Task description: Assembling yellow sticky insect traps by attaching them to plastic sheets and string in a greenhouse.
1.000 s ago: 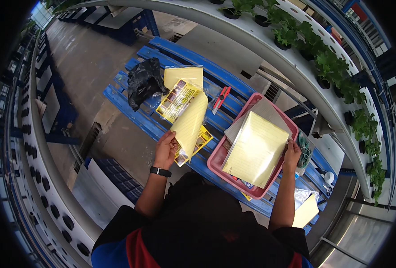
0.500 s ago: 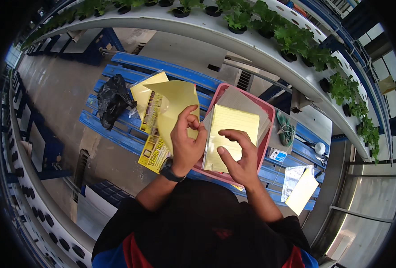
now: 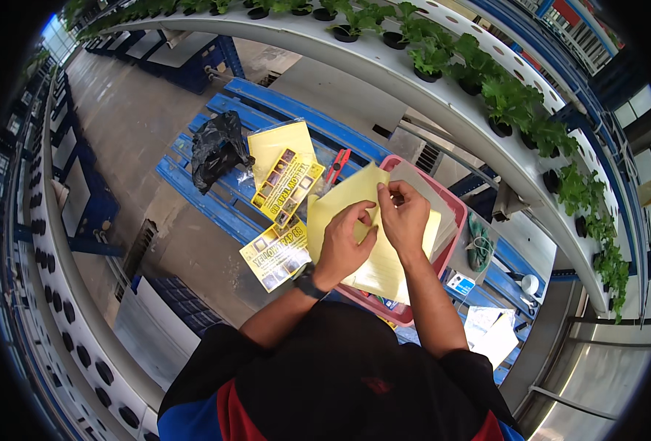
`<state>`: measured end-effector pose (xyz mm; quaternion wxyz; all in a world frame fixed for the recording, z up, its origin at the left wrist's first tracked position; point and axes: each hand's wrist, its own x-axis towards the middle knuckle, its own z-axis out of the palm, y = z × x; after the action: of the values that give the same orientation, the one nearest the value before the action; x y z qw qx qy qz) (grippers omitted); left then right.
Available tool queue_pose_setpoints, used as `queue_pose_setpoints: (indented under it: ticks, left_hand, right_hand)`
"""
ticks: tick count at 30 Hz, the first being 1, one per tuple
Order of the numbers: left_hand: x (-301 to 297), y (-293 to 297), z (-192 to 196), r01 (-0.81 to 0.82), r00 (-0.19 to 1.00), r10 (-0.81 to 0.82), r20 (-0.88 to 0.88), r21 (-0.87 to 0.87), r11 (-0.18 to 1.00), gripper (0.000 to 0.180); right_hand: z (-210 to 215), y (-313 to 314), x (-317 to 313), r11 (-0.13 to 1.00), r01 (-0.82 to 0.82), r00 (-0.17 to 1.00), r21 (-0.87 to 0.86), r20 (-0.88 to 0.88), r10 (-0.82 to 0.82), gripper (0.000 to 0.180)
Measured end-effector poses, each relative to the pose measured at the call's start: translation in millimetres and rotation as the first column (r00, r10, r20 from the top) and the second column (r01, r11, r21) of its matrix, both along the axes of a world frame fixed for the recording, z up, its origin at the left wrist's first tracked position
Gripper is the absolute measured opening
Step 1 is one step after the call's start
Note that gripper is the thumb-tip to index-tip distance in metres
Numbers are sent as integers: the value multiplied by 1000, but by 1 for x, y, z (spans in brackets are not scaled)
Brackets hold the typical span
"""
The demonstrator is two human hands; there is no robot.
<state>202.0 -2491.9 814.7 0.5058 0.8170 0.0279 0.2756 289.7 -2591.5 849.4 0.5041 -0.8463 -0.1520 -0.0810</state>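
A thin yellow sheet (image 3: 328,211) leans up over the pink tray (image 3: 456,209). My right hand (image 3: 406,219) pinches the sheet's upper right corner between thumb and fingertips. Against the sheet's front face is my left hand (image 3: 346,250), its fingers curled and its thumb apart, with no grip on it visible. Below both hands, a stack of lined yellow sheets (image 3: 386,278) lies in the tray on top of greyish sheets (image 3: 434,192). Two printed yellow cards (image 3: 275,257) overlap to the left of my left hand.
A blue slatted bench (image 3: 256,95) carries everything. On it lie a black plastic bag (image 3: 219,151), a wrapped yellow pack (image 3: 281,145), a red-handled tool (image 3: 337,166), green string (image 3: 480,246) and a white sheet (image 3: 491,331). Beyond runs a white trough with potted leafy plants (image 3: 428,62).
My right hand has moved up and taken the yellow sheet's corner. The sheet has swung right over the tray, uncovering the printed cards and red-handled tool. The whole view has shifted.
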Motion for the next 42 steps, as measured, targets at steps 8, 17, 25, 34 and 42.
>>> queue_pose_setpoints:
  ticks: [8,17,25,34,42]
  left_hand:
    - [26,137,-48,-7,1000,5,-18,-128,992,29]
    - [41,140,-169,176,915,82,-396,574,800,44]
    - [43,140,-134,-59,988,119,-97,473,879,38]
    - [17,30,15,-6,954,-46,296,173,985,12]
    - [-2,-55,118,371,800,-574,175,608,702,40]
  right_hand:
    - [5,-8,-5,990,-37,995,137,96,24,13]
    - [33,-31,-9,994,40,917,100,392,-77,2]
    - [122,-139,-6,911,237,877,337,328,-350,14]
    - [103,-159,-40,886,367,873,284,222,-433,14]
    - [95,-131,-64,955,264,898,135,326,-295,10]
